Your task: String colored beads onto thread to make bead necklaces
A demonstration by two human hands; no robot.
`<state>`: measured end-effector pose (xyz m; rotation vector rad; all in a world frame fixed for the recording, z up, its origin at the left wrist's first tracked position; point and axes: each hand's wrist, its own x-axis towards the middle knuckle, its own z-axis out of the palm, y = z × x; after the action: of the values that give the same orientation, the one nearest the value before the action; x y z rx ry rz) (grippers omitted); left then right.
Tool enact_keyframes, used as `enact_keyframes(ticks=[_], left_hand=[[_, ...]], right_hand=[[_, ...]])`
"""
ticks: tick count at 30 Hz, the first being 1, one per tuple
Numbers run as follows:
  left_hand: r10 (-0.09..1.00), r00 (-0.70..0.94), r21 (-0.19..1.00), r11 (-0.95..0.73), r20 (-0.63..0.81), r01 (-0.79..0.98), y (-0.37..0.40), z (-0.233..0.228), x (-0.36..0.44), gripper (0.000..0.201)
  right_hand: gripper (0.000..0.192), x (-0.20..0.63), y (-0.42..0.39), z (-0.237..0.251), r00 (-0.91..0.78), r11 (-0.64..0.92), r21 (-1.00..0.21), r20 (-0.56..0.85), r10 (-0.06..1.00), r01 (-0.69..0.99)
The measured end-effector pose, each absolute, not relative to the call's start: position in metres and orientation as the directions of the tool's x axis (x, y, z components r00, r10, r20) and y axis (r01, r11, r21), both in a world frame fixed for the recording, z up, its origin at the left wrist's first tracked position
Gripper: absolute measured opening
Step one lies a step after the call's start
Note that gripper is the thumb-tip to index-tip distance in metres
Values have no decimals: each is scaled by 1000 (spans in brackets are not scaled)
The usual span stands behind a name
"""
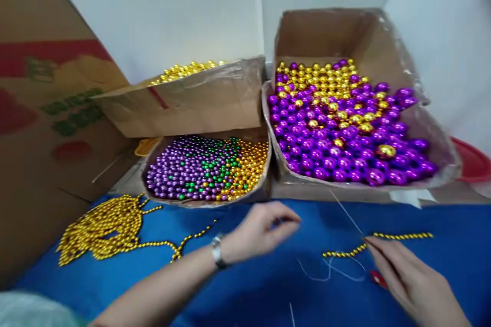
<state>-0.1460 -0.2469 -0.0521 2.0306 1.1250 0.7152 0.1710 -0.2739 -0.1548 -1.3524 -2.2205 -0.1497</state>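
Observation:
My right hand pinches a long thin needle that slants up to the left. By its fingertips lies a short strand of small gold beads, partly hidden behind the fingers. A loop of thin pale thread rests on the blue cloth below the strand. Over the cloth, my left hand, with a metal watch band on its wrist, has thumb and forefinger closed; what sits at the tips is too small to name. Close by is a box of small purple, green and gold beads.
A pile of gold bead strands lies at left on the blue cloth. Behind stand a box of large purple and gold beads and a raised box with gold beads. A small red object is beside my right hand. A large carton borders the left.

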Motion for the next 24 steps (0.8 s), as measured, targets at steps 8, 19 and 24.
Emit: enact_keyframes(ticks=[8,19,24], left_hand=[[995,-43,248,21,85,968,-170,-60,-314,11],[998,-62,571,41,18,820,-180,-58,-291,27],[980,119,964,182,-161,-195,-210,-51,-230,22]], right_hand=[[28,116,-273,-162,-463,626,-257,484,743,736],[23,50,-272,-132,-501,637,-572,401,767,517],[23,34,-270,-113,-471,624,-612,418,777,486]])
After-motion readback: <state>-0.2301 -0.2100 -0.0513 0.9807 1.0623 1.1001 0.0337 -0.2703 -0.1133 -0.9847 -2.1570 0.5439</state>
